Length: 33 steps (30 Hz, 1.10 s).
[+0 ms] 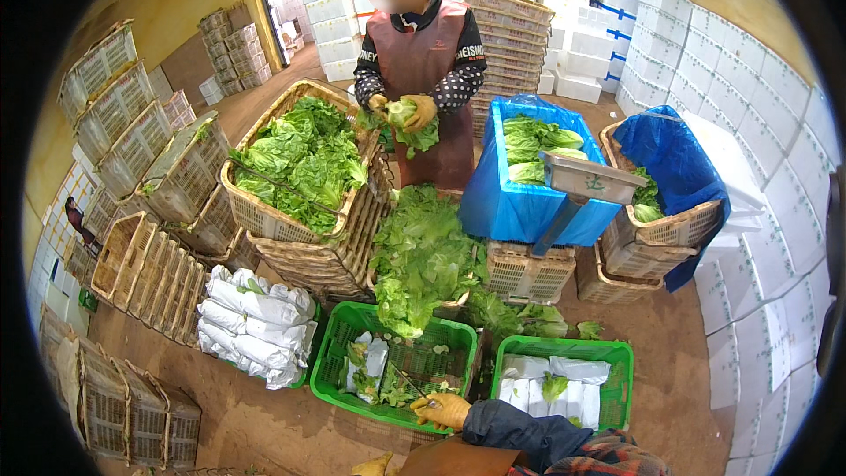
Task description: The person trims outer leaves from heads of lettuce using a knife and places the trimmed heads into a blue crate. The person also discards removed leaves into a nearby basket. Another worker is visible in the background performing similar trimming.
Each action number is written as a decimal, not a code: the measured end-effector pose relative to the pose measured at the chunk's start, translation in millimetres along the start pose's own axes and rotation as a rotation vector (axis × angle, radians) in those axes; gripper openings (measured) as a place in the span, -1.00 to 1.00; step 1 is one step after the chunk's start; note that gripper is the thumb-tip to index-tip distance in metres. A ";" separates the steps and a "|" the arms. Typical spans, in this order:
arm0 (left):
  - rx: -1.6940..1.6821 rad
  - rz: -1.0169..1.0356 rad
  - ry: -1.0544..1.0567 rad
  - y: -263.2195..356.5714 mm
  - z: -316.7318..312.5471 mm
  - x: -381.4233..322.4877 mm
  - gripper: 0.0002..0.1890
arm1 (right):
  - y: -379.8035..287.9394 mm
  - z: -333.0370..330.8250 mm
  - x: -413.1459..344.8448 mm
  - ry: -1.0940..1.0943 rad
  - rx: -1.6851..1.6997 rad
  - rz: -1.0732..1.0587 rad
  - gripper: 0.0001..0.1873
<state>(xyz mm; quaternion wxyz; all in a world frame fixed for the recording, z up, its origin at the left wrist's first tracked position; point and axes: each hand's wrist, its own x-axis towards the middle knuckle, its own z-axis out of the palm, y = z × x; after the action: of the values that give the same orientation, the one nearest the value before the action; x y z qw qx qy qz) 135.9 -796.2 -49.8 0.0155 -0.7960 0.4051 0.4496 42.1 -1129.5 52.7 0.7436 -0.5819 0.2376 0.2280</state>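
Note:
My right hand (444, 412), in a yellow glove, grips a thin-bladed knife (416, 385) over the near rim of a green plastic crate (394, 414). That crate holds a few white-wrapped packs (377, 365) and lettuce scraps (396, 387). At the bottom edge, only part of my left hand (372, 465) shows, also gloved in yellow; its fingers are mostly cut off. Beyond the crate, loose lettuce leaves (426, 244) are heaped over a basket. Right of my knife hand stands another green crate (628, 370) with white packs and a leaf on top.
Opposite me, a person (420, 66) holds a lettuce head (401, 112) in gloved hands. A full lettuce basket (284, 228) tops a stack at left. A blue-lined crate (509, 211) stands behind a scale (588, 178). White packs (258, 324) pile high at left; foam boxes (760, 172) line the right.

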 end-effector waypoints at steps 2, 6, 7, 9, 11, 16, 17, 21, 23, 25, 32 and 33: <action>-0.012 -0.002 -0.022 -3.8 2.9 2.8 -0.19 | -1.9 -0.2 -1.3 -0.008 0.008 0.023 -0.58; -0.029 0.015 -0.033 -11.6 8.7 8.2 -0.18 | -5.0 -0.1 -3.8 0.006 -0.009 0.004 -0.57; -0.028 0.036 -0.011 -12.7 9.5 9.0 -0.18 | -5.4 -0.2 -4.1 0.008 0.001 0.004 -0.57; -0.026 0.020 -0.021 -13.5 9.9 9.8 -0.18 | -5.5 -0.8 -3.8 0.006 0.009 0.020 -0.56; -0.025 -0.056 -0.085 -12.0 8.2 9.1 -0.18 | -5.0 -1.6 -2.9 -0.009 0.034 0.042 -0.56; -0.010 -0.033 -0.039 -1.0 -2.8 1.8 -0.19 | -3.2 -2.0 -2.2 0.005 0.045 0.016 -0.57; -0.015 -0.045 -0.045 1.6 -5.0 -0.3 -0.20 | -3.0 -1.9 -2.7 0.008 0.055 0.041 -0.57; -0.026 -0.073 -0.050 9.1 -10.1 -7.4 -0.20 | -3.4 -1.8 -5.5 0.024 0.038 0.018 -0.57; -0.016 -0.060 -0.024 9.9 -9.5 -9.2 -0.20 | -3.5 -2.0 -6.7 0.019 0.047 0.021 -0.57; -0.028 -0.039 -0.006 8.7 -7.4 -9.2 -0.20 | -3.3 -2.0 -7.4 0.016 0.049 0.017 -0.58; -0.021 -0.016 -0.011 2.2 -0.1 -5.4 -0.18 | -3.1 -0.4 -10.3 0.011 0.067 0.021 -0.59; -0.025 -0.029 -0.025 2.6 -0.4 -5.4 -0.18 | -3.4 -0.3 -11.0 0.011 0.049 -0.006 -0.59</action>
<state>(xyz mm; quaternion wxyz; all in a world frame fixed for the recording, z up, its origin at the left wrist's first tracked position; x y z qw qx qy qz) 133.0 -794.7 -44.7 0.0174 -0.7963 0.3875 0.4642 35.5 -1131.2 62.0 0.7571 -0.5655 0.2453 0.2166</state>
